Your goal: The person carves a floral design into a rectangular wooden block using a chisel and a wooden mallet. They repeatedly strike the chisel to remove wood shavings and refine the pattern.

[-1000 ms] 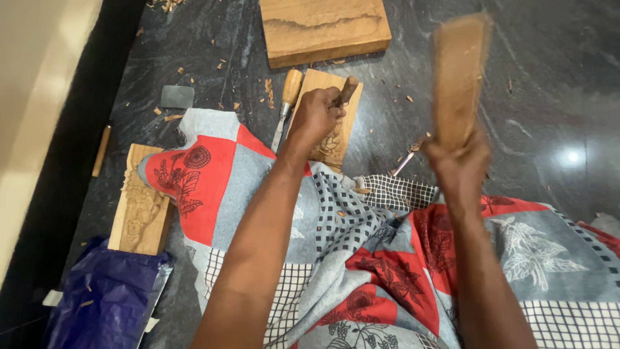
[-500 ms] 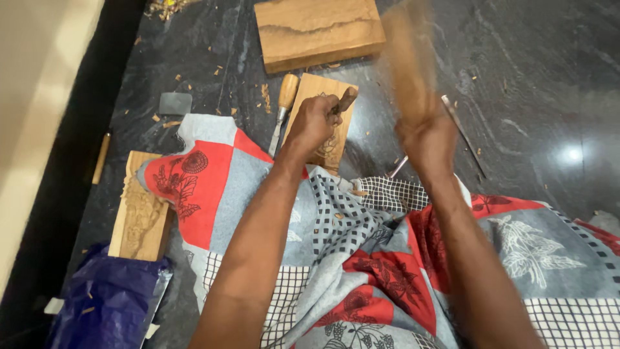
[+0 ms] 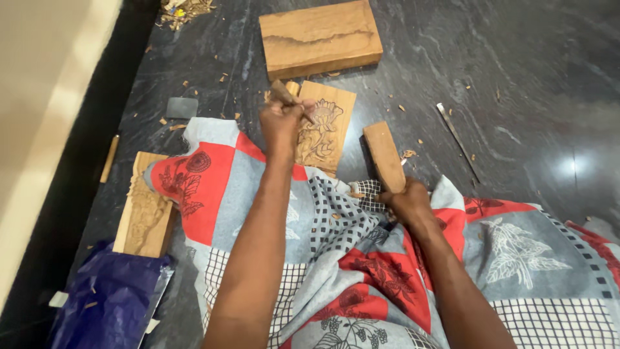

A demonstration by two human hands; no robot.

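Gripping a wooden-handled chisel [image 3: 284, 94] in a tight fist, my left hand [image 3: 280, 120] sits over the carved panel [image 3: 325, 126], a small flat rectangle of pale wood w/ a flower relief cut into it; I can't see the chisel's tip behind the knuckles. Right hand [image 3: 405, 200] is wrapped shut around the low end of a wooden mallet block [image 3: 384, 156], a plain smooth-sided bar, tilted up and away from me, just right of the panel and not touching it. Panel lies on the dark polished stone floor [image 3: 516, 77], veined and glossy, w/ wood chips scattered about. Beyond it sits a thick raw plank [image 3: 320, 37], rough grain, darker streak across. Patchwork cloth [image 3: 361, 271] covers my lap: red, grey, checked squares w/ leaf prints, soft and rumpled. At left a second carved board [image 3: 144, 210] pokes from under the cloth, deep relief along one edge. Near it a crumpled blue plastic bag [image 3: 106, 300], contents not visible. Thin metal rod [image 3: 457, 139] lies on the floor, right, well apart.
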